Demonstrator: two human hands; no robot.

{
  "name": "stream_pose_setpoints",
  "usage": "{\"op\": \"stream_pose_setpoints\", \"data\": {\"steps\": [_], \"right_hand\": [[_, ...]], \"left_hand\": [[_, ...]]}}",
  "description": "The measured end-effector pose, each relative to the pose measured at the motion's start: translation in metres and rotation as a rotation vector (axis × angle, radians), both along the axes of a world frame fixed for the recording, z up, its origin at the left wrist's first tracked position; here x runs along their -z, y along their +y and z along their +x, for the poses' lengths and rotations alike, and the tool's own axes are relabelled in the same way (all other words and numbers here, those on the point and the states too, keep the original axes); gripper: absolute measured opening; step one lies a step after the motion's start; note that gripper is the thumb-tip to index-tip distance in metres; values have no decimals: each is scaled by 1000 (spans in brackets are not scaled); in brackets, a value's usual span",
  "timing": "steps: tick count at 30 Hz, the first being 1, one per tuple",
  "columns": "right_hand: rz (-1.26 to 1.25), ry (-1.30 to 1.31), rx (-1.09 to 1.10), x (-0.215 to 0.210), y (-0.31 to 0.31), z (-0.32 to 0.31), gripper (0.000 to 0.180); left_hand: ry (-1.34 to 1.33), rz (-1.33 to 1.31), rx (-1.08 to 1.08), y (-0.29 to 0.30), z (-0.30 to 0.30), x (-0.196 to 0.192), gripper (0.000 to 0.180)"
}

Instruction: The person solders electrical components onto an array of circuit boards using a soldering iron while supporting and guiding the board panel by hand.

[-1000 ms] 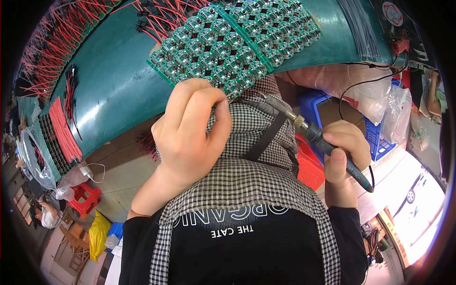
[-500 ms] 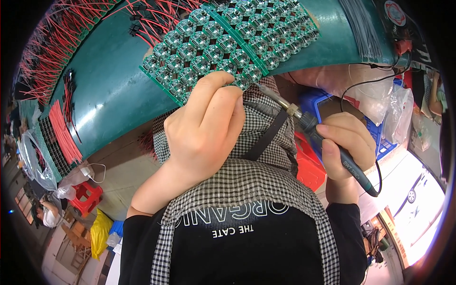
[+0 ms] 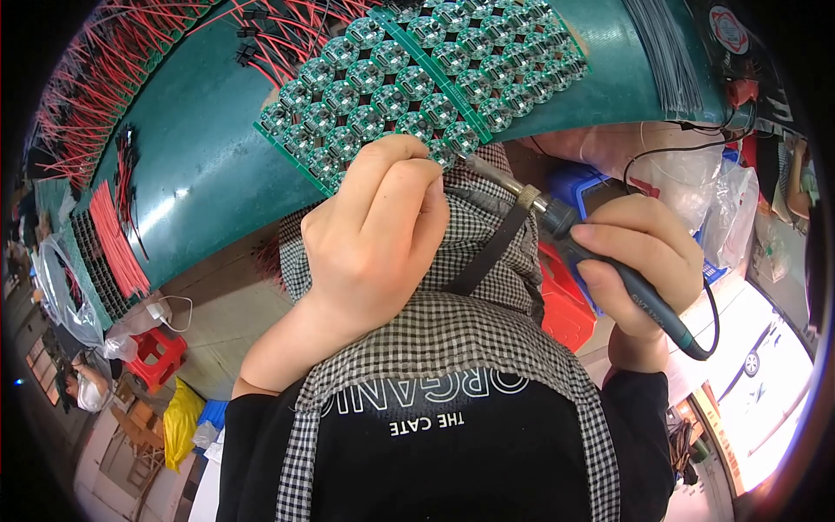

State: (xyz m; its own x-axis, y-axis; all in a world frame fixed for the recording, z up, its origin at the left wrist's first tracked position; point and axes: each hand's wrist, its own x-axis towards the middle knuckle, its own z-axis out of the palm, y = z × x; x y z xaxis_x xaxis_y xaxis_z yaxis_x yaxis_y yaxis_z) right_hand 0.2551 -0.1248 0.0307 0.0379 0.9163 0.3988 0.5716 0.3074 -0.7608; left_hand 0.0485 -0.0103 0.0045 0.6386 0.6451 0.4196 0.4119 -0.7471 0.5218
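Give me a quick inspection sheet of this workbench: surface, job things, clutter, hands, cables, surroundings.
Surface: teal worktable, curved by the lens.
Job's things: green circuit board panel of small round boards at the table's near edge; soldering iron, its tip at the panel's near edge.
Clutter: cut red wires laid in rows at left, more red wires along the far side, a bundle of grey wires at right.
Hands: left hand with fingertips on the panel; right hand gripping the iron.
Cables: black cord looping at right.
Surroundings: red stool, clear plastic bags, blue crate.
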Motion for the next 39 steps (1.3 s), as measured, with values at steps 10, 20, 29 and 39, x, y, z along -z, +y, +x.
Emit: {"op": "stream_pose_setpoints", "data": {"steps": [10, 20, 29, 39], "right_hand": [[-28, 16, 3, 1, 1, -3, 26], [130, -172, -51, 2, -6, -10, 28], [206, -77, 7, 15, -5, -14, 22], [152, -80, -9, 11, -5, -16, 24]], "left_hand": [[21, 19, -5, 2, -2, 3, 17], [41, -31, -49, -3, -2, -4, 17], [38, -4, 9, 0, -5, -1, 19], [51, -9, 12, 0, -5, 0, 17]]}}
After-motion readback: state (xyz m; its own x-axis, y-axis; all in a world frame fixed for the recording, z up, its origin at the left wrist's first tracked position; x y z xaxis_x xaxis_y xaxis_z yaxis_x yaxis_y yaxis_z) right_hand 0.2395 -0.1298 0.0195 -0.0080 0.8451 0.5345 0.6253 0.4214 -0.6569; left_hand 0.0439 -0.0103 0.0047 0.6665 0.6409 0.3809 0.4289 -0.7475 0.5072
